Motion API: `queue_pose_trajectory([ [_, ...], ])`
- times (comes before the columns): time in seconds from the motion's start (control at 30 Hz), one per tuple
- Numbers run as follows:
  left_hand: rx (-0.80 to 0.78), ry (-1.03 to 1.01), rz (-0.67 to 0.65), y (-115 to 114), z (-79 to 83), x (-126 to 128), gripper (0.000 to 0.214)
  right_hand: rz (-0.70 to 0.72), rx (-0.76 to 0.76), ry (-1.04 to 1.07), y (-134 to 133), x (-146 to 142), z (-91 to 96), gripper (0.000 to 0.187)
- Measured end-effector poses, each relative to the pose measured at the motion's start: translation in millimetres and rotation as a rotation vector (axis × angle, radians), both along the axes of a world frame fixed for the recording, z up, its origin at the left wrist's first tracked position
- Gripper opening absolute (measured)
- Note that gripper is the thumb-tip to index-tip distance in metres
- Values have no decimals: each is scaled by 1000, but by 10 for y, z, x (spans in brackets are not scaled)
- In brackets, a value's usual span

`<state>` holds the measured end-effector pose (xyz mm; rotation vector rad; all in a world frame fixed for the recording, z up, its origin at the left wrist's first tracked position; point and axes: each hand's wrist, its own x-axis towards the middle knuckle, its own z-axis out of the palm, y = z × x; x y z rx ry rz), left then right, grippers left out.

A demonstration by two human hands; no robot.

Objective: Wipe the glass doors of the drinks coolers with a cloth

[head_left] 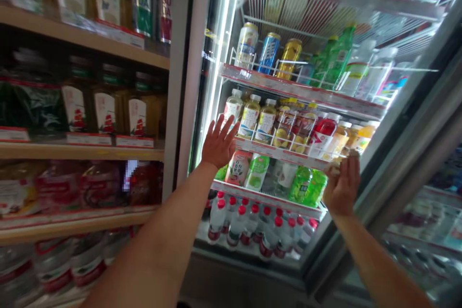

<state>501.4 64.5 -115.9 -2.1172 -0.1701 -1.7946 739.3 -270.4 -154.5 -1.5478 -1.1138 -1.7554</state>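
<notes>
My left hand point(218, 143) is open, fingers spread, in front of the left end of a fridge shelf. Just beyond its fingertips stand a white-labelled bottle point(234, 105) and a yellow-labelled bottle point(250, 116); whether the hand touches the shelf rail is unclear. At the shelf's right end, my right hand point(342, 187) is raised with its fingers curled. Something pale and blurred shows at its fingers, too smeared to name. Near it are an orange drink bottle point(364, 137) and green-wrapped bottles point(314, 187) on the shelf below.
The fridge door point(393, 168) stands open on the right. Cans point(269, 53) and green bottles point(340, 55) occupy a higher shelf point(303, 85). Several red-capped water bottles point(237, 226) stand at the bottom. Wooden shelves point(83, 151) with large bottles point(108, 98) are on the left.
</notes>
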Motion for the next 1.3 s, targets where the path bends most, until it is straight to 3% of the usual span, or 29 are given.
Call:
queue_pose_trajectory([
  [0.1,13,-10,-8,3,4,-3,67,19,-97,69,37,-98,-393,66],
  [0.17,24,-19,-14,6,8,-7,68,14,-130,96,19,-81,-473,65],
  [0.33,43,-33,-31,9,9,-9,69,22,217,221,-40,182,36,58],
  [0.4,39,-32,-38,8,4,-3,69,14,265,224,-13,215,66,58],
  [0.47,32,-27,-46,7,-2,6,69,2,210,198,19,145,-168,59],
  [0.57,28,-26,-65,12,-7,16,68,-23,-12,149,-13,-58,-759,64],
  [0.63,22,-25,-84,22,-8,23,67,-38,-154,134,-85,-149,-1002,66],
  [0.7,3,-11,-100,36,-9,29,67,-58,-209,134,-146,-152,-960,65],
  [0.83,-53,34,-108,52,-9,37,68,-39,-82,145,-58,-21,-361,62],
  [0.9,-76,46,-107,47,-9,37,68,3,-19,129,83,-42,-223,62],
  [0.97,-85,49,-103,37,-8,34,69,28,-67,114,218,-184,-377,65],
  [1.1,-73,30,-99,25,-6,30,67,67,-453,48,294,-584,-1139,68],
  [1.17,-61,21,-112,29,-6,30,66,90,-578,8,260,-656,-1328,67],
  [1.23,-55,26,-106,35,-8,32,66,92,-621,2,243,-610,-1224,66],
  [1.3,-62,37,-84,37,-9,33,66,66,-541,32,288,-512,-902,67],
])
